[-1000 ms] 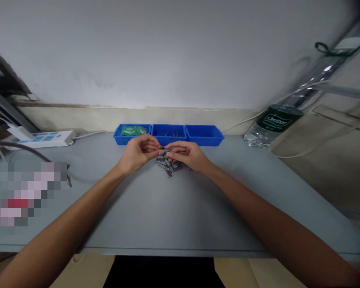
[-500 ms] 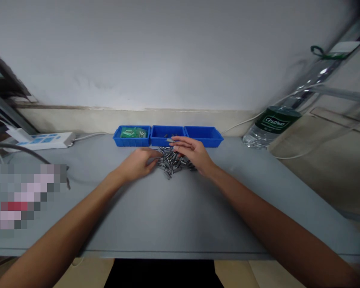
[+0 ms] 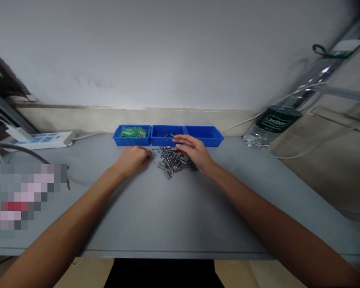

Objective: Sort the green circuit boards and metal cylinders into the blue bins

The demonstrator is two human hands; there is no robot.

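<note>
A loose pile of small silvery metal pins and cylinders (image 3: 171,163) lies on the grey table. At its left side, slightly apart from it, my left hand (image 3: 134,160) is closed, thumb and index finger pinching a small metal piece (image 3: 150,156). My right hand (image 3: 195,152) hovers over the pile's right part, fingers apart, with no piece visible in them. Behind the pile stand three blue bins. The middle bin (image 3: 165,142) contains a few small metal pieces (image 3: 169,135); the left bin (image 3: 132,142) holds a green bag (image 3: 130,131) with metal parts. The right bin (image 3: 204,142) is partly behind my right fingers.
A white power strip (image 3: 48,140) with cables lies at the left back. A large clear bottle (image 3: 271,124) with a green label stands at the right back, near a cable. A blurred-out patch (image 3: 24,196) covers the table's left side. The wall rises directly behind the bins.
The metal piece in my right fingers is gone from them, and pieces show in the middle bin. My left hand has drawn left from the pile with a small piece.
</note>
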